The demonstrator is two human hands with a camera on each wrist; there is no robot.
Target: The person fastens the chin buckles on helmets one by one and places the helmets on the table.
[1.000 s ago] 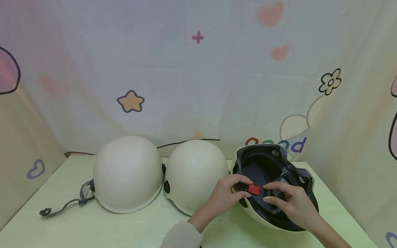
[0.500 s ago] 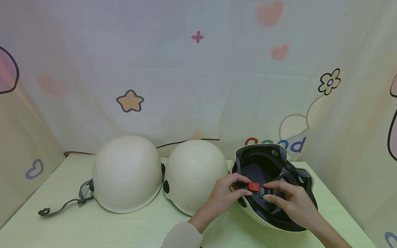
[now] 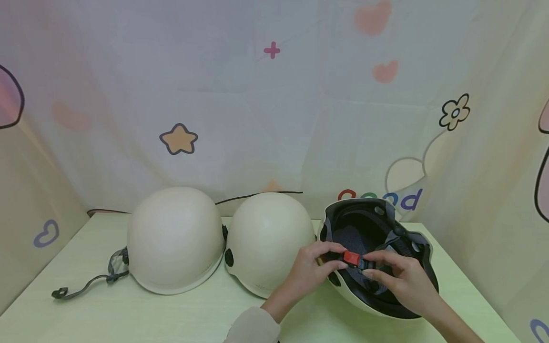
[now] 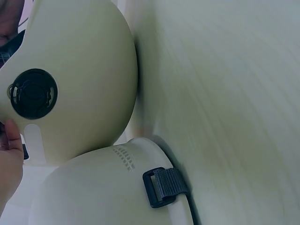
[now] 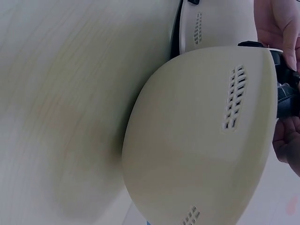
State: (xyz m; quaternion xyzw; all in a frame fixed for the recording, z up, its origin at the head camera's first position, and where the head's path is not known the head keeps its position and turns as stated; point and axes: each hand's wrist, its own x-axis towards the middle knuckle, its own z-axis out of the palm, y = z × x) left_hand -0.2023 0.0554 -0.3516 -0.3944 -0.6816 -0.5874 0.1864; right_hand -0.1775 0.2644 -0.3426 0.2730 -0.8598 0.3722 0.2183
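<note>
A cream helmet (image 3: 390, 307) lies upturned at the right of the table, its black padded inside facing up. Above the opening is a chin strap buckle with a red part (image 3: 351, 258). My left hand (image 3: 313, 267) pinches the buckle at its left side with thumb and forefinger. From the right, my right hand (image 3: 403, 278) pinches the dark end of the buckle (image 3: 364, 264). The two halves meet or nearly meet; whether they are latched I cannot tell. In the right wrist view the vented shell (image 5: 197, 131) hides most of both hands.
Two more cream helmets, one left (image 3: 176, 240) and one in the middle (image 3: 270, 238), sit dome up beside the upturned one. A loose strap (image 3: 90, 286) trails from the left helmet over the pale table (image 3: 171, 319). A printed curtain (image 3: 240, 95) hangs behind.
The red part has risen slightly and tilted between my fingers, and more of the grey-blue piece beside it shows. Both hands keep their hold; the helmets stay put.
</note>
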